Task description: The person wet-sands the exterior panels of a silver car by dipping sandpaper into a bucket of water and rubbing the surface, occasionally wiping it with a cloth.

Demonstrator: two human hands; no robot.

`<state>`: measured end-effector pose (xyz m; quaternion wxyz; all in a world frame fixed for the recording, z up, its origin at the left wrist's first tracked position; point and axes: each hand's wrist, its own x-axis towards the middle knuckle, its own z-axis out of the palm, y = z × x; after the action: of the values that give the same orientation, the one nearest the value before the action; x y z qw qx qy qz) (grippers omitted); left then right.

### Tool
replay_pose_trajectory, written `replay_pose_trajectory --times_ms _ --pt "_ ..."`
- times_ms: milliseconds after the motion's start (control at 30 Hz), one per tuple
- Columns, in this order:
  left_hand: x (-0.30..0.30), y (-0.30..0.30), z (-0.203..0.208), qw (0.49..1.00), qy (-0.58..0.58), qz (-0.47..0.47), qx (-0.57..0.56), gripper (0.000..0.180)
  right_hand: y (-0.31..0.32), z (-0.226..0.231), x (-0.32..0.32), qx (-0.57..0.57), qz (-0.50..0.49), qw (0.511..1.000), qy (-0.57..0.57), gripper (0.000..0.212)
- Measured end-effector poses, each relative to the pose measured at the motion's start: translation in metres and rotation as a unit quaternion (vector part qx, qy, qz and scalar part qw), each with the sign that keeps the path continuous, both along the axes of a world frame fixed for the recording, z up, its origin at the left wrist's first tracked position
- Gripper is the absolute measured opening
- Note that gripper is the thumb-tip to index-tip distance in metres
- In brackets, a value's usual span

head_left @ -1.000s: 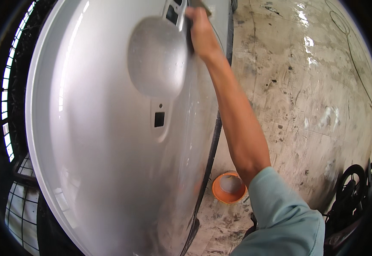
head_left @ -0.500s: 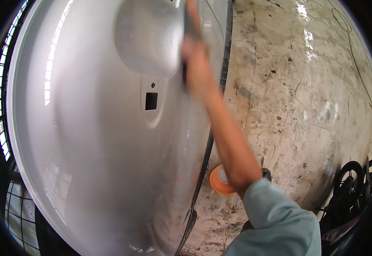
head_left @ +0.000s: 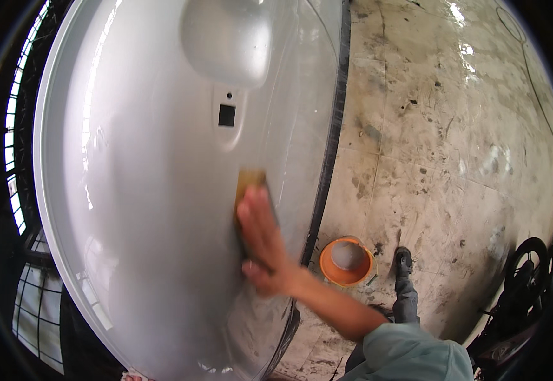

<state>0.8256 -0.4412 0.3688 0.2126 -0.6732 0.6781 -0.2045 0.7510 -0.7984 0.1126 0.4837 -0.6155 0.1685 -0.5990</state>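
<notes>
A large glossy silver car body panel point(head_left: 168, 209) fills the left half of the view. It has a rounded hollow at the top and a small square hole below that. My right hand point(head_left: 265, 238) is on the lower middle of the panel, its fingers laid along a flat yellowish-brown pad point(head_left: 251, 180) pressed against the silver surface. Motion blurs the pad, so its exact kind is unclear. At the bottom edge, only fingertips of what looks like my left hand point(head_left: 135, 377) show by the panel's rim, with something whitish beside them; the rest is out of the picture.
An orange bucket point(head_left: 330, 270) holding a greyish round thing stands on the stained, wet tiled floor point(head_left: 416, 159). My shoe point(head_left: 403, 256) is just right of it. Dark wheels point(head_left: 526, 267) stand at the far right. Dark bars and a grid point(head_left: 38, 317) lie beyond the panel's left rim.
My right hand has come down the panel with the pad, from beside the hollow to below the square hole. The view has shifted slightly, and fingertips now show at the bottom left.
</notes>
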Motion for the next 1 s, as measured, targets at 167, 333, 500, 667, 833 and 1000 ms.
replay_pose_trajectory --times_ms 167,333,500,667,833,1000 --pt "0.005 -0.015 -0.008 1.000 0.003 -0.010 -0.013 0.066 -0.122 -0.004 0.007 0.127 -0.013 0.981 -0.146 0.066" --pt "-0.005 -0.014 -0.005 1.000 0.012 -0.013 -0.020 0.065 0.016 -0.008 0.006 -0.021 -0.014 0.998 -0.059 0.067" --pt "-0.008 -0.030 -0.009 0.999 0.021 -0.033 -0.015 0.066 -0.095 -0.006 0.006 -0.013 -0.056 0.995 -0.084 0.064" --pt "-0.002 -0.010 -0.005 0.999 -0.035 0.011 0.023 0.071 0.064 -0.004 0.024 -0.034 -0.112 0.993 0.021 0.067" --pt "-0.012 -0.027 -0.002 0.999 -0.030 0.004 0.019 0.067 0.009 0.002 0.011 -0.041 -0.054 0.982 -0.175 0.071" --pt "-0.013 -0.041 -0.007 1.000 -0.016 -0.016 0.016 0.066 0.000 0.011 -0.007 -0.012 -0.164 0.986 -0.023 0.071"
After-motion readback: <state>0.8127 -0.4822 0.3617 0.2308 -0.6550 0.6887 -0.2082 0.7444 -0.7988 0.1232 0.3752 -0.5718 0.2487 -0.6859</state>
